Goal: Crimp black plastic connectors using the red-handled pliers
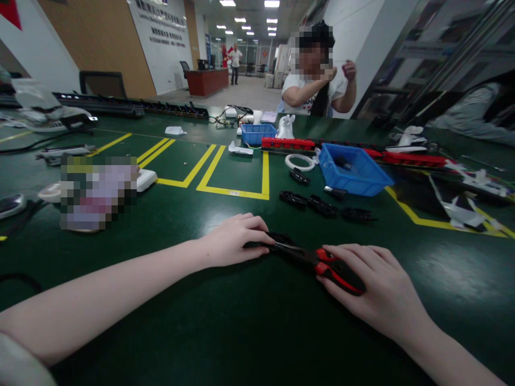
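My right hand (pixel 370 279) is wrapped round the red and black handles of a pair of needle-nose pliers (pixel 322 260). The long jaws point left and meet a small black part (pixel 279 237) on the green table. My left hand (pixel 237 239) pinches that black part at its left side, fingertips close to the plier tips. Some of the part is hidden by my fingers and the jaws. Just beyond my hands lie several similar black parts (pixel 322 205), near a blue bin (pixel 354 174) with black pieces inside.
A white tape roll (pixel 300 162) lies beside the bin. Red strips (pixel 287 143) and a smaller blue bin (pixel 257 132) are farther back. Yellow tape (pixel 233 193) marks the table. At left are a blurred-out object (pixel 98 198) and a white box (pixel 145 179). A person (pixel 314 88) sits opposite.
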`<state>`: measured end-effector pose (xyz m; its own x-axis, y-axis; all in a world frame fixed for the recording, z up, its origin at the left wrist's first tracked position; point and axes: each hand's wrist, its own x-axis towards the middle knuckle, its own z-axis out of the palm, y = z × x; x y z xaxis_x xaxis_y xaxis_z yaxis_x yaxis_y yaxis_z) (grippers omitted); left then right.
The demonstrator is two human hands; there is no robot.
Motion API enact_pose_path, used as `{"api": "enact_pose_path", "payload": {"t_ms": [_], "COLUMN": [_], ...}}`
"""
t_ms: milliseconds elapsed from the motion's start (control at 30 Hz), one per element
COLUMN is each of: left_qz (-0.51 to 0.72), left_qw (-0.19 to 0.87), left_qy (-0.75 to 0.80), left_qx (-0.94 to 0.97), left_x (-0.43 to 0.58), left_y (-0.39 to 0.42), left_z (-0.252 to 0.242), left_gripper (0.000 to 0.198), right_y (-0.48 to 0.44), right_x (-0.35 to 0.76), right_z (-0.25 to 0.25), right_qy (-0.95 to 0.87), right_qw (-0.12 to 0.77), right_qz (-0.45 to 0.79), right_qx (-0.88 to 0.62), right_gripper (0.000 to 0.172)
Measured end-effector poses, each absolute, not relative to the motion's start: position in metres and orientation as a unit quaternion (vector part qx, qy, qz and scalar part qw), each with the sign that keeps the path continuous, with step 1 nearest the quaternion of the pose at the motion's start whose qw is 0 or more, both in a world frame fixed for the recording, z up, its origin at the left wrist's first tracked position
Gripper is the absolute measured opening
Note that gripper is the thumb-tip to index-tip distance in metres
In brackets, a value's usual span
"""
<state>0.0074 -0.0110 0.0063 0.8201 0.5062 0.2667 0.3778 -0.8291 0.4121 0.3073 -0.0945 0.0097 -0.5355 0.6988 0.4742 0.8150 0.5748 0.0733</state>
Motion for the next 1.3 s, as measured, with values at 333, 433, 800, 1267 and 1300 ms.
{"api": "enact_pose_path", "payload": {"t_ms": [333, 433, 800, 1267, 1300], "left_qz": [0.187, 0.186, 0.194, 0.165, 0.165], "left_qw": [0.171, 0.173, 0.166, 0.179, 0.18], "left_qy": [0.245, 0.245, 0.237, 0.241, 0.241], "left_qx": [0.936, 0.936, 0.937, 0.939, 0.939], "left_x": [0.0083, 0.0084, 0.0089, 0.0086, 0.0085], "left_y": [-0.01, -0.01, -0.0086, -0.0092, -0.0091], "left_z": [0.0059, 0.006, 0.0016, 0.007, 0.0069], "left_gripper": [0.02, 0.02, 0.02, 0.021, 0.021], "right_y": [-0.0948, -0.0939, -0.093, -0.0911, -0.0911], "right_x": [0.3038, 0.3045, 0.2998, 0.307, 0.3069], "right_z": [0.0114, 0.011, 0.0114, 0.0175, 0.0177], "right_qy": [-0.868, -0.867, -0.868, -0.876, -0.875], "right_qw": [0.203, 0.206, 0.217, 0.202, 0.201], "right_qz": [-0.126, -0.116, -0.092, -0.074, -0.073], "right_qx": [-0.435, -0.438, -0.437, -0.431, -0.434], "right_gripper": [0.037, 0.038, 0.035, 0.032, 0.032]}}
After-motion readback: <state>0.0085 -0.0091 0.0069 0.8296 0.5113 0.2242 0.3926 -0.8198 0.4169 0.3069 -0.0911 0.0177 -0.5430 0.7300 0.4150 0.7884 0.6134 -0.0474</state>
